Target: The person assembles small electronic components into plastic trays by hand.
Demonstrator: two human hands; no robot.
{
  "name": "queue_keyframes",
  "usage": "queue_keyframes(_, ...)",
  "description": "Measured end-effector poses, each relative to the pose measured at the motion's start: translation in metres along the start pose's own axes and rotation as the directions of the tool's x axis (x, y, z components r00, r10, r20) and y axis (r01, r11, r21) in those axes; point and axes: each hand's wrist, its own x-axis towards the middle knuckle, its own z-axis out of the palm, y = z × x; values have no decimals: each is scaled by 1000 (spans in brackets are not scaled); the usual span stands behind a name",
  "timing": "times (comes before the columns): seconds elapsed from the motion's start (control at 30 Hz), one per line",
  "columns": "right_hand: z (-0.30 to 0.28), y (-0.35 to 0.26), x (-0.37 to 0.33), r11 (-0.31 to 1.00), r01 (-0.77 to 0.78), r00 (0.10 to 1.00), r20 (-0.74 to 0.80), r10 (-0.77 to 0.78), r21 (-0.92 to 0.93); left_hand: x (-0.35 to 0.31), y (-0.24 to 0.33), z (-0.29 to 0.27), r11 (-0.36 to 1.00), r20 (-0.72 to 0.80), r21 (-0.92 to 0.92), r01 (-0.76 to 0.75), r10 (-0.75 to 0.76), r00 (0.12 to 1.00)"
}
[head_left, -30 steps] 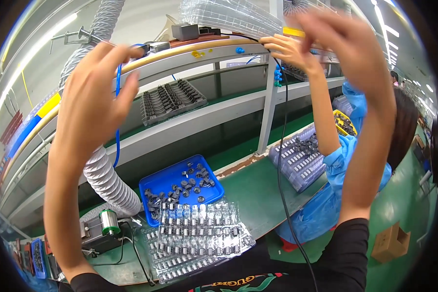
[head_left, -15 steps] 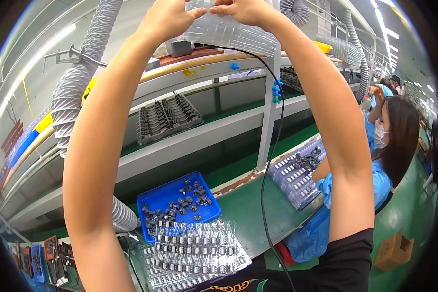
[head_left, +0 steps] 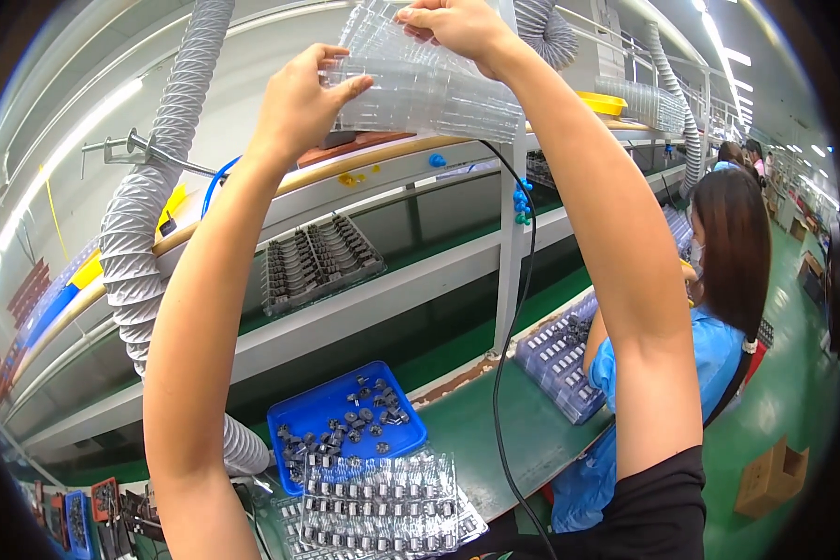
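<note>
2 hands (head_left: 297, 101), room between them, at edges of clear trays (head_left: 429, 96).

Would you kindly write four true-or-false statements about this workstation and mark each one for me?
1. The right hand touches the clear plastic trays. True.
2. The left hand is inside the blue bin. False: it is raised beside the clear plastic trays.
3. A black cable hangs to the right of the blue bin. True.
4. The cardboard box is on the bench. False: it is on the green floor.
</note>
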Motion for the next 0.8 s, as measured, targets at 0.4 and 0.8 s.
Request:
queue_keyframes(0.4, 33, 2, -80, 961, 239, 969, 99, -227, -138, -71, 20, 20, 958, -190, -253, 134, -185, 964)
queue_keyframes(0.8, 59, 22, -121, 711, 517, 809, 1, -588, -477, -94, 21, 25, 885, -67, -406, 227, -276, 959)
